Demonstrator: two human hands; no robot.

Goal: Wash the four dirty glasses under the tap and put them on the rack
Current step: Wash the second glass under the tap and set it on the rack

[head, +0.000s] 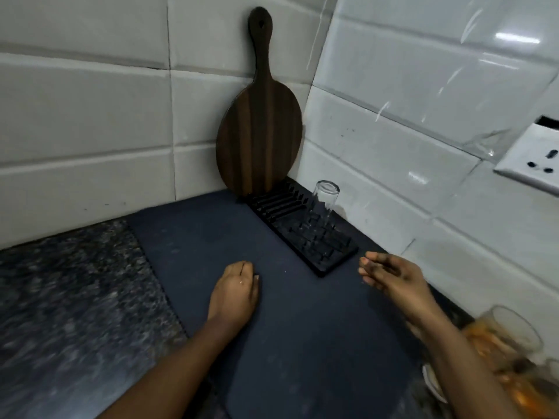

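Note:
One clear glass (324,204) stands upside down on the black rack (329,252) by the right wall. A dirty glass (503,334) with orange residue sits at the lower right, partly behind my right forearm. My left hand (236,290) rests on the dark mat with its fingers curled under and holds nothing. Near the front end of the rack hovers my right hand (390,275), fingers loosely bent and empty, a short way from the clean glass. The tap is out of view.
A round wooden chopping board (260,128) leans in the tiled corner behind the rack. The dark mat (302,328) covers the speckled granite counter (69,297). A white wall socket (535,158) is at the right. A white plate edge (432,385) shows at the lower right.

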